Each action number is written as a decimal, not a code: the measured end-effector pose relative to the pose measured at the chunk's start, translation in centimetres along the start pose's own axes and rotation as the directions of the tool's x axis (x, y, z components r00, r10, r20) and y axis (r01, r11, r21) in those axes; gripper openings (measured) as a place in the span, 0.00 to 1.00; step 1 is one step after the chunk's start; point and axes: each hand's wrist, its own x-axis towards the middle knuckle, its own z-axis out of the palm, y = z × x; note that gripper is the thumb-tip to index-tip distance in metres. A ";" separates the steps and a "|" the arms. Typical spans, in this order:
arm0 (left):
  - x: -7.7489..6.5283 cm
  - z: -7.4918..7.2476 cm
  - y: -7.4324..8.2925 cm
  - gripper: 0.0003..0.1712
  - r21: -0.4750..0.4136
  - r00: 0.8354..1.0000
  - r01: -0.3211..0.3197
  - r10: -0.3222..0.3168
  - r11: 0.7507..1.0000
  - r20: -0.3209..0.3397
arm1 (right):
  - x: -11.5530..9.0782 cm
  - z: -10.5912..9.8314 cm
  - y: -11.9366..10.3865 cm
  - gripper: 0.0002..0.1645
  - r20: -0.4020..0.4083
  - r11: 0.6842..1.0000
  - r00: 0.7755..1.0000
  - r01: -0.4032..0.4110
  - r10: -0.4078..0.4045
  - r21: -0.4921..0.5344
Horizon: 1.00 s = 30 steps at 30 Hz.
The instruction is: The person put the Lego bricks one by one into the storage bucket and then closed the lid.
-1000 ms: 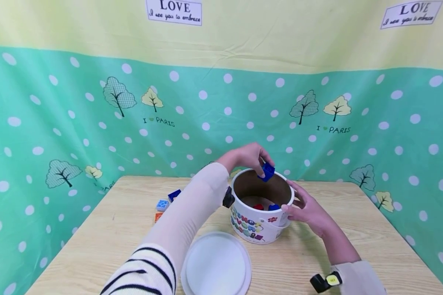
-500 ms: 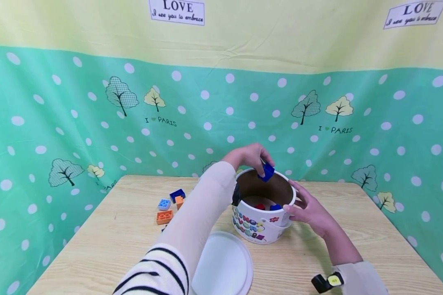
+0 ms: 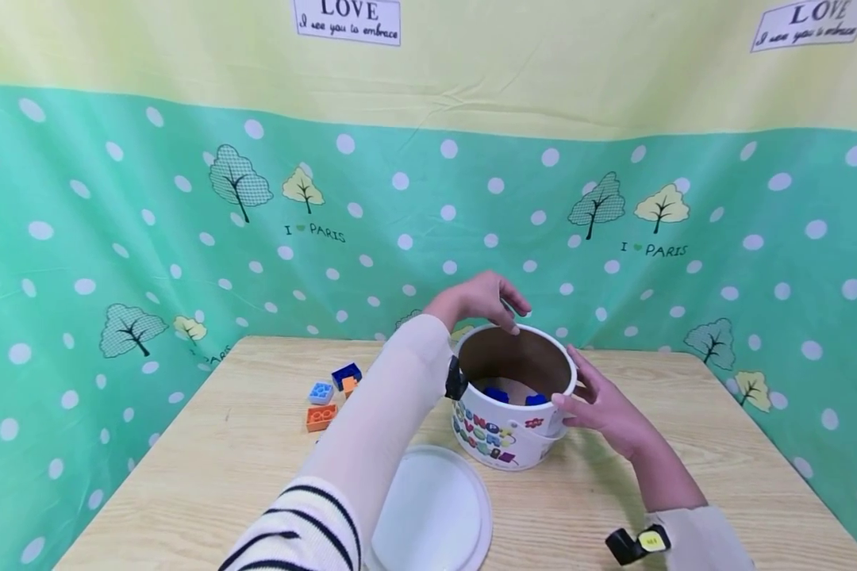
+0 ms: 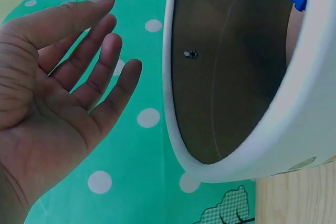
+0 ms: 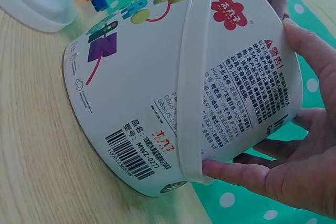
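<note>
Blue block now lies in the bucket, freshly dropped, we judge, so one more is in; the left hand, fingers loose, holds nothing, while the right hand grips the bucket's side.

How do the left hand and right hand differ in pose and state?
The left hand holds nothing, while the right hand grips the bucket. The left hand hangs apart from the bucket near its rim; the right hand touches its side. Both are bare.
</note>
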 end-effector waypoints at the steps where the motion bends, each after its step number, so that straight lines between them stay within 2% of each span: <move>1: -0.1 0.0 0.1 0.16 -0.002 1.000 -0.008 0.008 1.000 0.000 | 0.0 0.0 0.0 0.57 -0.002 1.000 1.000 -0.003 0.003 -0.011; 12: -1.2 -0.4 0.0 0.21 -0.031 0.995 -0.095 0.096 0.995 0.015 | 0.2 0.1 -0.7 0.57 -0.023 0.999 0.999 -0.026 0.027 0.046; 15: -1.7 -0.4 -0.1 0.21 -0.039 0.994 -0.103 0.103 0.994 0.018 | 0.1 0.3 -0.8 0.57 -0.024 0.998 0.999 -0.031 0.032 0.048; 22: -3.3 -0.7 -0.5 0.22 -0.081 0.995 -0.092 0.093 0.992 0.017 | 0.1 0.6 -0.8 0.57 -0.018 0.997 0.999 -0.030 0.031 0.069; 26: -4.3 -0.8 -0.9 0.24 -0.072 0.993 -0.121 0.122 0.990 0.005 | 0.1 0.6 -0.8 0.57 -0.022 0.996 0.999 -0.036 0.038 0.078; 30: -5.6 -0.6 -1.4 0.24 -0.047 0.989 -0.148 0.146 0.988 -0.039 | 0.1 0.6 -0.8 0.57 -0.026 0.996 0.999 -0.040 0.042 0.079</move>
